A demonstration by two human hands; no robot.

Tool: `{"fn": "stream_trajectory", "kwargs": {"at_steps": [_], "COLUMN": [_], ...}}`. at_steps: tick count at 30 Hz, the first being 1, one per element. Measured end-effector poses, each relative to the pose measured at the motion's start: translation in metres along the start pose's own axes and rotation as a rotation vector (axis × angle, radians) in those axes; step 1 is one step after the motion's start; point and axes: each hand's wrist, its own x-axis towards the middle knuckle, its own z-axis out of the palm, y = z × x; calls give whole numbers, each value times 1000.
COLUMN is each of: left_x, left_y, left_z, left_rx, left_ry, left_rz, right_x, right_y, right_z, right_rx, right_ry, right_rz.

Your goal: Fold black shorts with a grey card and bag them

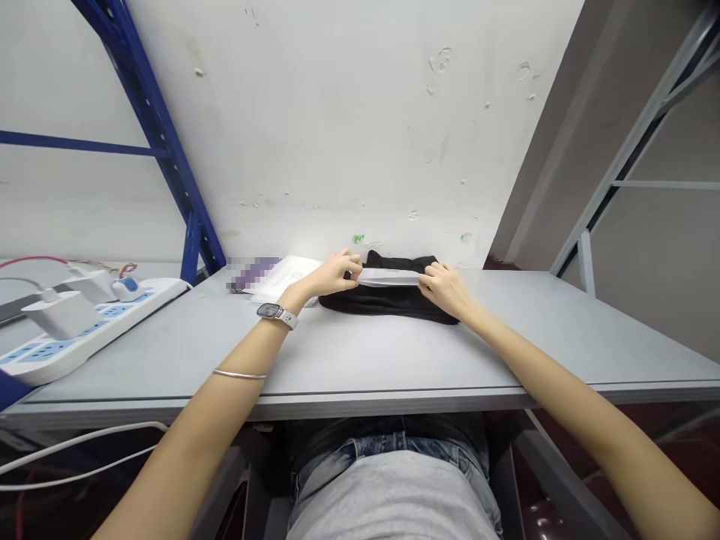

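Observation:
A black cloth item point(388, 301) lies on the grey table near the wall. Over it stretches a pale, translucent strip point(389, 277), with one end in each hand. My left hand point(339, 273) pinches the strip's left end, its fingertips closed at the cloth's upper left. At the right end, my right hand point(444, 287) is closed on the strip, close to the cloth's right side. What the strip is made of cannot be told for certain.
White sheets or packets point(284, 277) lie left of the cloth, beside a blurred purple item point(254, 274). A white power strip point(121, 319) with plugged-in chargers point(63, 315) occupies the table's left. A blue metal frame point(163, 135) rises behind it; the wall point(360, 112) borders the table's back.

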Motion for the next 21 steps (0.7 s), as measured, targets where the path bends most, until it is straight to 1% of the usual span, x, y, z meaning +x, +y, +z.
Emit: {"fn": "stream_trajectory", "kwargs": {"at_steps": [3, 7, 9, 11, 12, 14, 16, 17, 18, 20, 21], "left_x": [-2, -2, -4, -4, -3, 3, 16, 24, 33, 46, 50], "left_y": [-6, -11, -12, -11, -9, -1, 11, 16, 21, 27, 27], "left_z": [-5, -10, -17, -26, -31, -34, -24, -14, -2, 27, 41], "left_rx": [-14, 28, 89, 154, 181, 217, 226, 222, 214, 208, 200], "left_ry": [-60, -125, -147, -182, -195, -171, -71, -11, 14, -14, -71], "left_rz": [6, 10, -3, -36, -63, -123, -165, -181, -197, -230, -252], "right_x": [-14, -23, -23, -19, -16, -6, 10, 19, 28, 42, 47], "right_y": [12, 16, 17, 18, 19, 19, 14, 10, 5, -8, -15], "right_z": [0, -4, -11, -19, -23, -27, -23, -17, -10, 9, 19], "right_rx": [18, 70, 111, 204, 273, 419, 507, 517, 499, 446, 433], "right_ry": [-55, -133, -218, -307, -327, -290, -203, -172, -164, -236, -298], "right_rz": [30, 70, 54, 35, 42, 92, 152, 171, 188, 189, 186]}}
